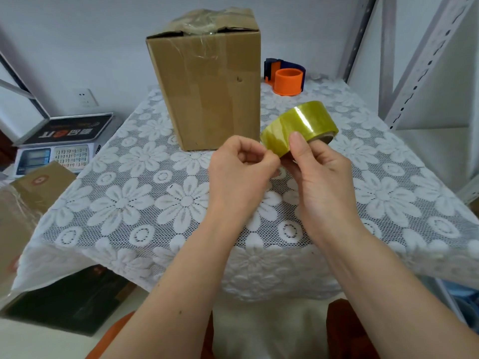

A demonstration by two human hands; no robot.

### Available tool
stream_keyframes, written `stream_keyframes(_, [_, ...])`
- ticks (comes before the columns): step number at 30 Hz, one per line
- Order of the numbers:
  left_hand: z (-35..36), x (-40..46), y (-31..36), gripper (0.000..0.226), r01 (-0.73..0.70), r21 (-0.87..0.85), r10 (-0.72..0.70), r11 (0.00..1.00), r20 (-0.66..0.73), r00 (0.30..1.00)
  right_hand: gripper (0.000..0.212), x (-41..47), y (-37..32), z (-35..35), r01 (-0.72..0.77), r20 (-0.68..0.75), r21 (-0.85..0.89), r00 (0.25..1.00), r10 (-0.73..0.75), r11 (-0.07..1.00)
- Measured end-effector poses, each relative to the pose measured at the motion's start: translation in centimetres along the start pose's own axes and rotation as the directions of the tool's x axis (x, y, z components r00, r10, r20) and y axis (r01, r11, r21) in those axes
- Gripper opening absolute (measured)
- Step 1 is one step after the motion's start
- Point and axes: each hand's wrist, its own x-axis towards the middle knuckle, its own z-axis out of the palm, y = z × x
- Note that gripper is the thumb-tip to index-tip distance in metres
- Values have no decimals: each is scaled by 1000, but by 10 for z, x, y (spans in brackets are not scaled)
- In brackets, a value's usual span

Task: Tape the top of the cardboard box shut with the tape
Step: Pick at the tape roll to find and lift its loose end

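Observation:
A tall brown cardboard box [207,89] stands upright at the back of the table, its top flaps rumpled and covered with crinkled clear tape. In front of it and to the right, my right hand [318,174] holds a yellowish roll of clear tape [300,125] above the table, thumb pressed on the roll's outer face. My left hand [238,172] is curled beside it, its fingertips pinching at the roll's lower left edge where the tape end lies. Both hands hover a little above the tablecloth, just clear of the box's front corner.
A white lace floral tablecloth [145,203] covers the table. An orange and blue tape dispenser [285,77] sits behind the box on the right. A weighing scale [59,146] and another cardboard box [28,203] stand to the left. Metal shelving [420,73] rises on the right.

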Motion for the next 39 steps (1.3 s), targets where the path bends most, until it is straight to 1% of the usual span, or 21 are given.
stream_keyframes(2, [-1,-1,2,6,105,-144,-96,984,68,993,64,1,1,1,10,-12,-7,1000,-11,1000])
stream_keyframes(4, [-2,-1,2,6,153,-185,-136,971,98,986,67,2,3,2,16,-24,-10,1000,-16,1000])
stream_keyframes(5, [-2,-1,2,6,131,-176,-118,976,87,989,67,2,4,2,12,-29,-7,1000,-12,1000])
stream_keyframes(6, [-2,-1,1,8,74,-145,-65,987,62,996,65,1,3,2,6,-32,0,999,-6,1000])
stream_keyframes(9, [0,-2,-2,17,-151,5,151,989,17,988,57,-1,0,3,-10,-31,28,999,10,1000])
stream_keyframes(10, [1,-2,-2,19,-190,40,189,981,24,982,57,-1,-1,2,-11,-30,28,999,12,1000])
stream_keyframes(12, [2,-2,-2,21,-211,73,209,975,31,977,59,-1,-1,2,-16,-20,37,1000,17,999])
stream_keyframes(14, [1,-2,-2,23,-187,67,185,980,35,982,60,0,0,1,-21,-24,47,999,22,999])
stream_keyframes(18, [0,-2,-1,23,-131,43,127,990,84,988,59,-1,-1,0,-17,-56,57,998,21,998])
stream_keyframes(21, [0,-2,-1,14,-94,7,92,996,96,991,62,-1,-1,0,-13,-47,53,999,16,999])
stream_keyframes(23, [-2,-1,0,6,-53,-62,59,997,101,993,62,-1,-3,1,-12,-45,57,999,15,998])
stream_keyframes(25, [-4,2,-2,4,-12,-142,28,990,111,993,57,-1,-3,1,-11,-39,57,999,13,998])
stream_keyframes(28, [-4,4,-3,6,26,-168,-6,985,118,993,55,-1,-1,-1,-8,-21,34,1000,9,999])
stream_keyframes(31, [-3,6,-4,17,72,-184,-52,980,110,993,56,1,3,-3,27,-9,-30,1000,-27,999])
stream_keyframes(33, [-1,6,-4,16,106,-157,-90,982,103,991,50,2,7,-4,74,-12,-118,997,-76,990])
stream_keyframes(35, [2,5,-6,9,91,-59,-86,994,81,993,39,1,9,-4,145,-4,-228,989,-150,963])
stream_keyframes(37, [5,5,-10,11,7,110,-11,994,39,999,29,-2,11,-1,212,27,-350,976,-216,913])
stream_keyframes(39, [5,4,-11,12,-48,221,49,974,3,999,23,-4,12,1,255,58,-432,965,-255,865])
